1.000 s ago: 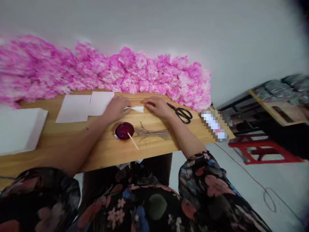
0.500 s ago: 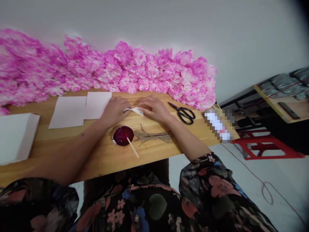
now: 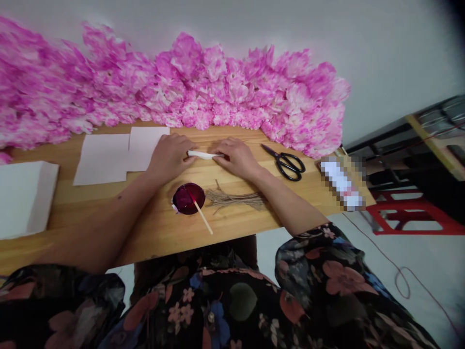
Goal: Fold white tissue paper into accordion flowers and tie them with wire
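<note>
Between my hands, just above the wooden table (image 3: 152, 228), is a narrow folded or twisted strip of white paper (image 3: 203, 155). My left hand (image 3: 170, 156) pinches its left end, and my right hand (image 3: 237, 156) has its fingers closed on the right end. The fingertips are partly hidden. Nearer to me stands a small bowl of dark red liquid (image 3: 182, 198), with a pale wooden stick (image 3: 204, 219) leaning out of it. A bundle of thin brown twigs or strings (image 3: 238, 199) lies to the bowl's right. Black-handled scissors (image 3: 286, 164) rest beyond my right hand.
Two overlapping pale sheets (image 3: 102, 159) lie left of my hands. A thick white paper stack (image 3: 23, 199) is at the far left. Pink and white artificial flowers (image 3: 203, 87) line the back. A blurred-out item (image 3: 341, 184) sits at the right end; a red stool (image 3: 410, 213) stands beyond.
The strip of paper looks narrower and straighter than before. My hands are slightly farther apart, still holding its ends. The camera view has shifted a little.
</note>
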`<state>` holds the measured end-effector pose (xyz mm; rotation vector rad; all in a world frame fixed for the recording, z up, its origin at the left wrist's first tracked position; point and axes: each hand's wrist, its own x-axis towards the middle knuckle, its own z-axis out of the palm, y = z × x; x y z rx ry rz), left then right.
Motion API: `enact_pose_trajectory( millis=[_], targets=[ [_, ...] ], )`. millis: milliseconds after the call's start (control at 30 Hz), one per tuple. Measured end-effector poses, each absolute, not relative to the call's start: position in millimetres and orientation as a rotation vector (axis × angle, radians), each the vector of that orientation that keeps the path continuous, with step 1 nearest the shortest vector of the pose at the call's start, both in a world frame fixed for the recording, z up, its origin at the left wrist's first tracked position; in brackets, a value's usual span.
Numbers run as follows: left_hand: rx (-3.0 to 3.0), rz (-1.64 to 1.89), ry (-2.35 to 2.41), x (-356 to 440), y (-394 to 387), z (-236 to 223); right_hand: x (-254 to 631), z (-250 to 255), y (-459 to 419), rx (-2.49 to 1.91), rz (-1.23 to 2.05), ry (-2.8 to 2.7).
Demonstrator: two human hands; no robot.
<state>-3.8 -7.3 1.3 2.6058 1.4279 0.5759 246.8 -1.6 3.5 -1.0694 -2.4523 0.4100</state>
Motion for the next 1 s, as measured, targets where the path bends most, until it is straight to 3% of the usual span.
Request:
enact_pose_trajectory(
  millis=[300,533,1000],
  targets=[
    [2.558,0.594,1.417,-13.0,-2.5,4.1,244.9,6.6,-3.1,-1.168,0.487,-2.426],
    [2.436,0.868,1.419,-15.9,-6.7,10.9,246.0,4.6,-2.1,-1.15,0.51,-2.413],
    [2.632,0.516,1.298,-13.6,-7.9,13.1,250.0,6.9,-2.6,-1.134,0.495,-2.431]
  ],
)
